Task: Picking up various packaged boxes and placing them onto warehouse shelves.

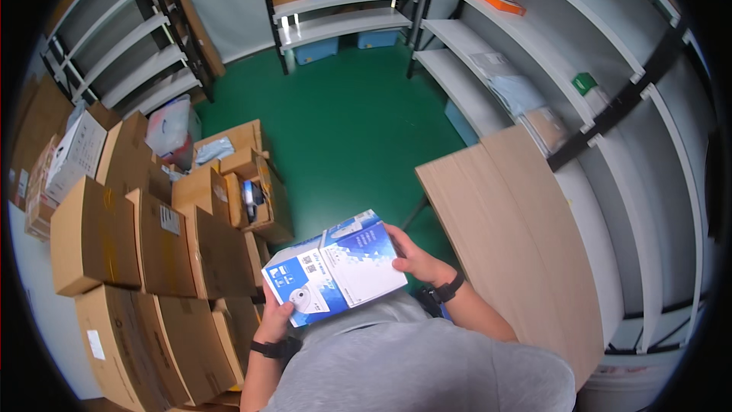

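Observation:
Two blue-and-white product cartons are pressed side by side before my chest. The left carton point(311, 283) carries a picture of a dome-shaped camera and printed codes. On the right carton point(369, 269) a blue triangle pattern and a mostly white panel show. My left hand point(274, 315) grips the outer left end, its thumb on the front face. At the opposite end, my right hand point(420, 260) holds the right carton with its thumb over the near edge. The fingers under the cartons are partly hidden.
Stacked cardboard boxes point(166, 240) rise close on my left, near an open carton point(271, 200) with goods inside. A wooden-topped table point(509, 229) stands to my right, before white shelving point(457, 40). Another shelf unit point(349, 8) is across the green floor point(337, 120).

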The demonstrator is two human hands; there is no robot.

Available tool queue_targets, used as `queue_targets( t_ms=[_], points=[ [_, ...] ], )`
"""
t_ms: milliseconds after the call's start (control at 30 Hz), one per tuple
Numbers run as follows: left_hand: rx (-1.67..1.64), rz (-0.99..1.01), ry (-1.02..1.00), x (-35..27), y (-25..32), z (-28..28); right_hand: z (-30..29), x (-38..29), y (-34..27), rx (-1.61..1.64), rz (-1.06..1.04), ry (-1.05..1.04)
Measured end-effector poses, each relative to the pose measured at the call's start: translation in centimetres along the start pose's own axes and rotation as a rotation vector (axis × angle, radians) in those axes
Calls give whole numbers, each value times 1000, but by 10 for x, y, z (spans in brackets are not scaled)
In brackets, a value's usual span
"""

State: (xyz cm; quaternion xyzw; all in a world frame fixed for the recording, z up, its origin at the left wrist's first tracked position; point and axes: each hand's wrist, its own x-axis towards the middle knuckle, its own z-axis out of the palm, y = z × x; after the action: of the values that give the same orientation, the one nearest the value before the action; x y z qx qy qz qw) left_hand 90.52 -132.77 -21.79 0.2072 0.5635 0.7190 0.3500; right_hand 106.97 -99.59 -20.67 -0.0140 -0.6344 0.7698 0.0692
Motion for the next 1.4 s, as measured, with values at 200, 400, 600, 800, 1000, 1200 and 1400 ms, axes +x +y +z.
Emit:
queue_targets(
  t_ms=[200,400,600,800,1000,1200,1400],
  points=[
    [-64,18,51,152,33,20,-106,121,-20,39,17,8],
    [-140,-43,-30,268,69,27,-185,213,-54,2,-51,-17],
    [-107,-72,-32,407,88,26,-248,292,-67,32,-33,76],
    [-80,-72,-147,592,111,9,-314,386,-81,12,-81,288],
    [-45,-141,-373,759,149,60,-390,422,-121,-14,-253,548],
    [9,-270,-583,864,153,150,-450,415,-132,75,-213,783],
    [163,-379,-630,948,120,255,-556,399,-109,230,-194,896]
  ],
)
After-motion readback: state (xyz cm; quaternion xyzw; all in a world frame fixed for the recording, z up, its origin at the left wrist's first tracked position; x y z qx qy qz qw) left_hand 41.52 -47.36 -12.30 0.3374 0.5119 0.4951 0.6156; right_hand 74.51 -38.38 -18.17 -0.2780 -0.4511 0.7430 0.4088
